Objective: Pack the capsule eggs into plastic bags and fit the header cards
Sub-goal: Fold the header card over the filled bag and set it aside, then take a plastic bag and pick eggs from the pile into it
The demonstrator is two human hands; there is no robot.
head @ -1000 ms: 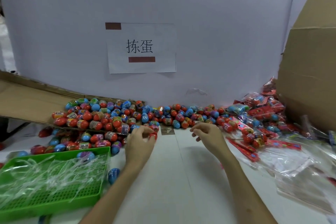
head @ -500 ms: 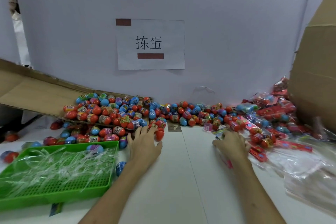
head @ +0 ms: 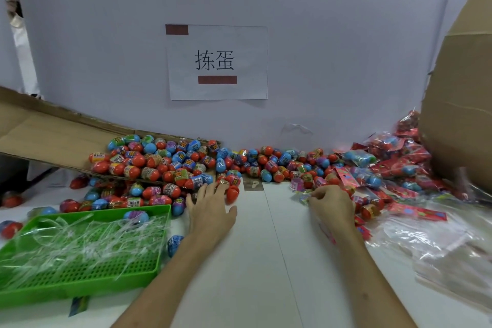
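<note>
Left grip: wide and holding nothing! The left hand (head: 211,212) lies flat on the white table (head: 266,269), with its fingers spread against the near edge of the egg heap.
Red egg (head: 232,194): it sits just right of those fingers.
Right grip: narrow. The right hand (head: 331,206) has its fingers curled in, pinching a small colourful piece (head: 302,197) that is too blurred to identify.
Capsule eggs (head: 186,165): a big red-and-blue heap runs along the far wall. It is thickest on the left, where it spills off a tilted cardboard flap (head: 48,136).
Green tray (head: 80,278): near left, strewn with clear plastic strips (head: 80,243). One egg lies in its far right corner.
Stray blue egg (head: 174,244): on the table, just right of the tray.
Packed bags (head: 386,165): piled far right against a cardboard box (head: 463,114).
Red header card (head: 418,213): lying flat, right of the right hand.
Clear plastic bags (head: 447,253): loose at the near right.
Paper sign (head: 217,61): on the wall, up centre.
</note>
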